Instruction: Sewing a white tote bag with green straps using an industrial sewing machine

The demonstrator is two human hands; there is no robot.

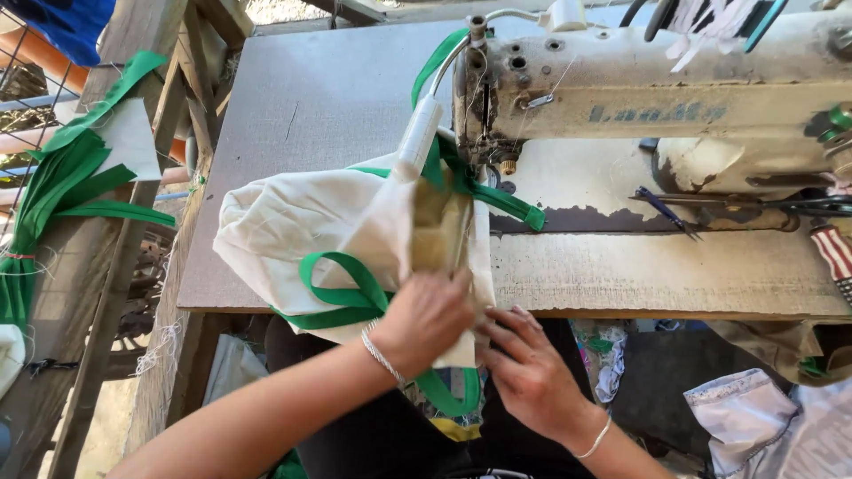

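A cream cloth bag (pixel 293 222) with green strap handles (pixel 342 293) lies on the sewing table (pixel 302 98), its open end under the head of an old cream sewing machine (pixel 657 98). My left hand (pixel 424 321) grips the bag's near edge, fingers pinching the fabric beside a green handle loop. My right hand (pixel 525 365) rests just to the right, fingers touching the bag's lower edge at the table's front. Both wrists wear thin silver bangles. The needle area is hidden by the fabric.
Several green straps (pixel 53 186) hang over a wooden frame at the left. Scissors (pixel 710 204) lie on the machine bed at the right. A pale cloth piece (pixel 763 426) lies low at the right. The table's front edge runs just behind my hands.
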